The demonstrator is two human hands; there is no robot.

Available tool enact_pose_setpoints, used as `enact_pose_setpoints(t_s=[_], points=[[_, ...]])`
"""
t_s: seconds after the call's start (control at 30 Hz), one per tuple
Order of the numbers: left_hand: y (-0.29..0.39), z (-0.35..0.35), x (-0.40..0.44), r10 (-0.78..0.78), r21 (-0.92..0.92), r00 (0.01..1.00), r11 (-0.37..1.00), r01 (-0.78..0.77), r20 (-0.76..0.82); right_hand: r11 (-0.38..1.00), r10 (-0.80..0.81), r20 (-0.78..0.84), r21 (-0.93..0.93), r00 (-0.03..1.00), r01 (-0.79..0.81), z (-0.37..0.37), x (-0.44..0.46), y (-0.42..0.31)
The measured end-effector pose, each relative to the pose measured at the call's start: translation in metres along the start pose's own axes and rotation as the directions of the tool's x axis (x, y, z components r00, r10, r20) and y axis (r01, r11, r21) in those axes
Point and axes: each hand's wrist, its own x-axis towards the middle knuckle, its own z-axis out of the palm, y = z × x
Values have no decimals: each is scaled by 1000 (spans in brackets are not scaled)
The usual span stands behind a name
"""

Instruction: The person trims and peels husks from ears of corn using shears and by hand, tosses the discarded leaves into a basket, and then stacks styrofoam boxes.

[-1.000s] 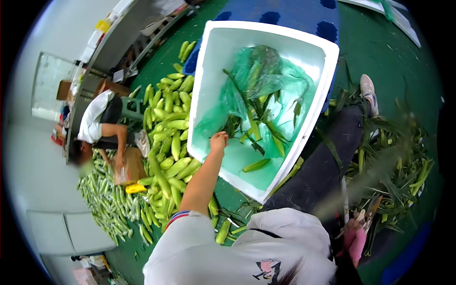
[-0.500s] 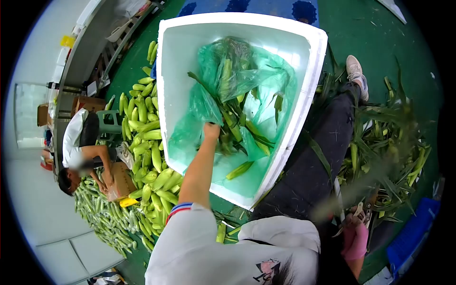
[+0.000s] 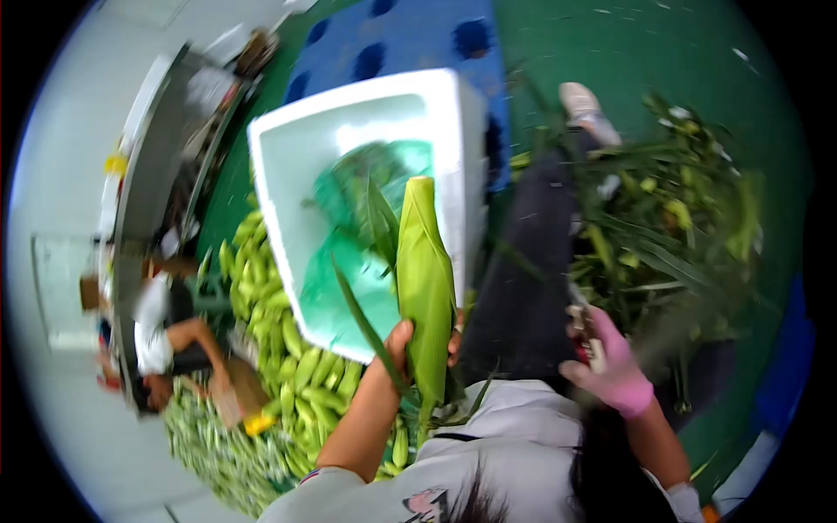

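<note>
The corn ear (image 3: pixel 425 279) is bright green, husk-wrapped, blunt-tipped; the left hand (image 3: pixel 396 350) has fingers closed around it. The right hand (image 3: pixel 617 368), pink-gloved, grips a blurred tool (image 3: pixel 586 329).

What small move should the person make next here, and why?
Probably bring the right hand, with what look like clippers, across toward the near end of the ear of corn. The left hand grips the ear in its husk, a long loose leaf sticks out beside it, and the tool is held well apart from it.
</note>
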Motion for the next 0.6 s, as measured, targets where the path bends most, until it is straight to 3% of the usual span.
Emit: enact_pose_setpoints(t_s=[0.07, 0.13, 0.2, 0.27, 0.33, 0.43, 0.47, 0.53, 0.57, 0.6], points=[[17, 37, 24, -94, 387, 995, 919, 78, 24, 997, -36, -20, -68, 999, 35, -13, -1, -17], [20, 101, 45, -88, 599, 994, 800, 32, 64, 914, -317, -95, -296, 944, 278, -33, -3, -27], [8, 118, 64, -217, 717, 965, 695, 45, 150, 840, -443, -132, -406, 887, 359, -58, -11, -27], [-5, 134, 78, -223, 792, 952, 609, -32, 210, 725, -556, -181, -584, 811, 366, -83, -22, -18], [-6, 152, 91, -333, 834, 924, 550, 30, 187, 645, -625, -179, -667, 760, 373, -106, -29, -12], [-13, 173, 108, -435, 820, 886, 559, 125, 161, 674, -622, -257, -656, 740, 339, -122, -38, 5], [-10, 175, 119, -558, 813, 818, 536, 227, 140, 702, -613, -282, -623, 738, 344, -124, -41, 10], [-18, 158, 144, -684, 776, 721, 512, 369, 108, 846, -401, -359, -498, 843, 190, -126, -49, 19], [-21, 158, 153, -726, 757, 666, 530, 382, 172, 902, -282, -376, -418, 883, 111, -123, -52, 25], [-27, 145, 167, -777, 713, 583, 546, 440, 236, 902, -323, -442, -412, 837, 131, -119, -49, 46]])
